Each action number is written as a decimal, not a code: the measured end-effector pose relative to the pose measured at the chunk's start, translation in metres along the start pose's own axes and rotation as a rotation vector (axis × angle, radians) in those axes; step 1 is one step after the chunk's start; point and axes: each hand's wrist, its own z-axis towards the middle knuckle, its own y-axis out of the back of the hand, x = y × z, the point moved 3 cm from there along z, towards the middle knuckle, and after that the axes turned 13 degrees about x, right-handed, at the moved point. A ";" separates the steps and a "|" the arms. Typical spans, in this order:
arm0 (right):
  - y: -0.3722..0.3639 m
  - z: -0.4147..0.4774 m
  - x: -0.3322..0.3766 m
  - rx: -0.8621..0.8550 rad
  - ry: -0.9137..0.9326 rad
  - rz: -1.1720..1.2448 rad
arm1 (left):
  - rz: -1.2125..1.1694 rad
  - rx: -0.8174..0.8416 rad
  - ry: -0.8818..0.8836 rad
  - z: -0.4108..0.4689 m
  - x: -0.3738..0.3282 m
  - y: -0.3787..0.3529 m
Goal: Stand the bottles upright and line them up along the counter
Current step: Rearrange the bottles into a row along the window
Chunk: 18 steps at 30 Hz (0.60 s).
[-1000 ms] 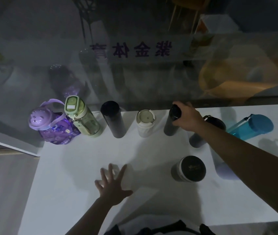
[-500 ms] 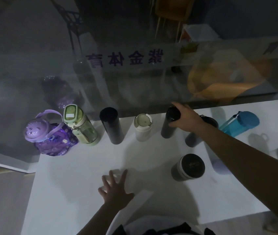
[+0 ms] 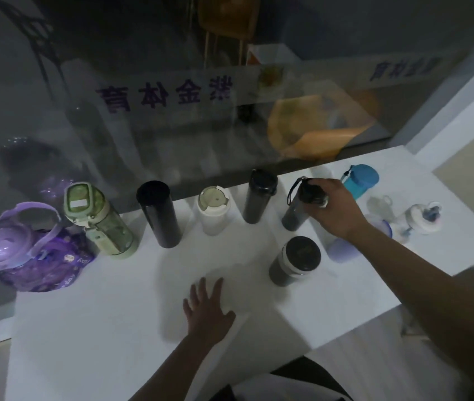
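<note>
Along the back of the white counter (image 3: 108,328) stand a purple jug (image 3: 27,250), a green bottle (image 3: 99,221), a black flask (image 3: 159,217), a white cup (image 3: 213,211) and a dark grey bottle (image 3: 259,196). My right hand (image 3: 334,208) grips the cap of a dark strap bottle (image 3: 296,215), which stands upright to the right of the grey one. In front of it stands a grey tumbler with a black lid (image 3: 295,261). My left hand (image 3: 206,309) lies flat on the counter with fingers spread, holding nothing.
A blue bottle (image 3: 360,180), a lavender bottle (image 3: 342,250) partly under my forearm, and a clear bottle with a white cap (image 3: 415,219) sit at the right. A glass pane (image 3: 172,111) rises behind the row. The counter ends at the right.
My right hand let go of the dark grey bottle, left standing in the row, and moved right onto the cap of the strap bottle. The view shifted right. My left hand stayed put.
</note>
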 end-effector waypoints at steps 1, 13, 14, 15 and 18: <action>-0.001 -0.001 -0.008 0.012 0.000 -0.003 | -0.037 0.002 -0.037 0.000 -0.007 0.003; 0.005 0.081 -0.062 0.427 0.068 -0.204 | -0.538 0.083 -0.355 -0.026 -0.126 0.044; 0.005 0.086 -0.064 0.452 0.100 -0.186 | -0.563 0.073 -0.355 -0.026 -0.134 0.045; 0.005 0.091 -0.066 0.467 0.124 -0.167 | -0.586 0.060 -0.347 -0.026 -0.140 0.046; 0.012 0.104 -0.075 0.453 0.184 -0.146 | -0.611 0.002 -0.322 -0.025 -0.153 0.050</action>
